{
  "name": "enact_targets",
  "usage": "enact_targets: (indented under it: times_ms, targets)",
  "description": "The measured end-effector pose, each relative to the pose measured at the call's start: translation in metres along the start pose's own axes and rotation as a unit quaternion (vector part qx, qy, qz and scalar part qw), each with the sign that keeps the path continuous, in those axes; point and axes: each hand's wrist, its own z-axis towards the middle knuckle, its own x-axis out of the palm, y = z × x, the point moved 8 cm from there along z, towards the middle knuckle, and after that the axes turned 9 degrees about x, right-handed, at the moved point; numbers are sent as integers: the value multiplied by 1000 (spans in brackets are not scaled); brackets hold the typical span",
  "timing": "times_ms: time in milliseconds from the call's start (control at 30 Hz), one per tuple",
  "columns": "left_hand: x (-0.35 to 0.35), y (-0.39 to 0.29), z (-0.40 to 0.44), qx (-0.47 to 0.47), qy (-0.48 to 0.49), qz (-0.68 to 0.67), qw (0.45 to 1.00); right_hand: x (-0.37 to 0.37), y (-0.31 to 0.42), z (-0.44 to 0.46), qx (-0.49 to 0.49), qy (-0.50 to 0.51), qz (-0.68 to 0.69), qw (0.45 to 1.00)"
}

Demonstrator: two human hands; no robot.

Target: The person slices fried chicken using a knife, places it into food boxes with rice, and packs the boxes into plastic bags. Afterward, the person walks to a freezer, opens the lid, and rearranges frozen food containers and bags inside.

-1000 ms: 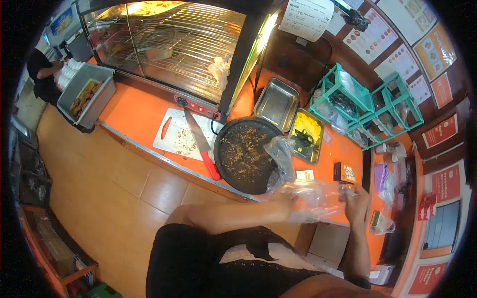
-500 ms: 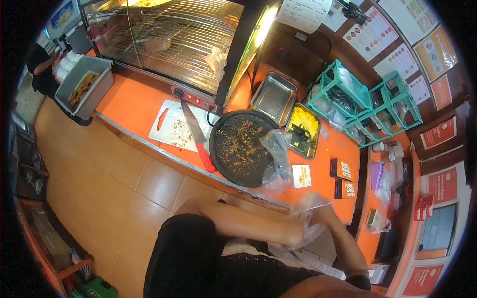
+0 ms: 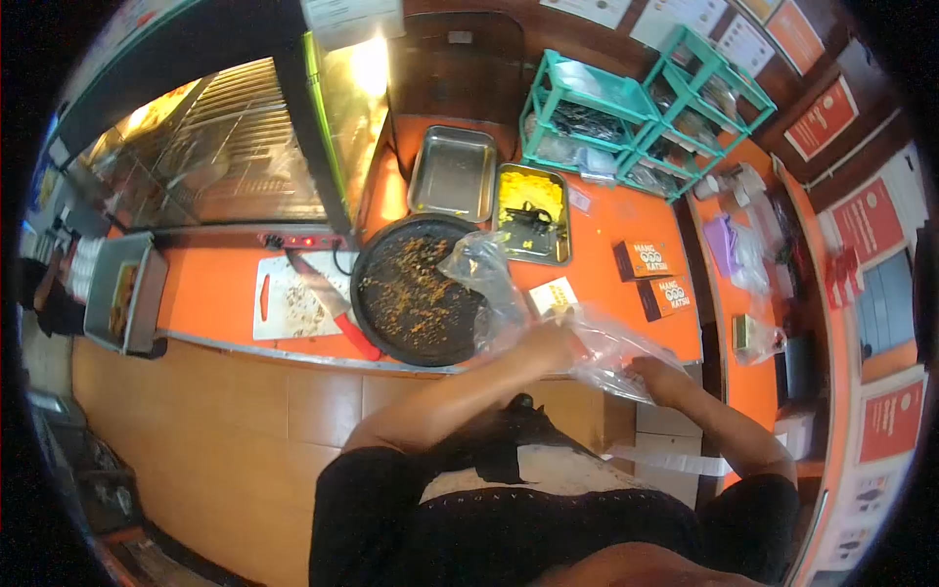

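A clear plastic bag (image 3: 618, 350) is stretched between my two hands above the counter's front edge. My left hand (image 3: 550, 350) grips its left side, fingers partly hidden by the film. On its right side, the fingers of my right hand (image 3: 661, 378) are closed. Left of my left hand, another crumpled clear plastic bag (image 3: 486, 274) lies over the rim of a round black pan (image 3: 377, 318) strewn with brown crumbs. A white printed card or small box (image 3: 554, 296) is just beyond my left hand. Two dark MANG KATSU boxes (image 3: 641, 260) stand beyond my right hand.
On the orange counter (image 3: 205, 298) lie a white cutting board (image 3: 277, 323) and a red-handled knife (image 3: 357, 338). Behind are a steel tray (image 3: 455, 176), a tray with yellow food (image 3: 533, 196), teal racks (image 3: 592, 112) and a lit display case (image 3: 245, 147). A person (image 3: 47, 293) is far left.
My hands have moved apart and up toward the counter, spreading the bag between them. Earlier they were close together with the bag bunched around them. The view has shifted.
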Motion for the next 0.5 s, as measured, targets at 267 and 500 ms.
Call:
enact_targets:
  times_ms: [267, 500]
  targets:
    - [93, -22, 61, -112, 60, 50, 991, 23, -68, 41, -98, 106, 23, 989]
    - [128, 6, 135, -112, 73, -52, 990, -202, -84, 120, -199, 100, 353, 909]
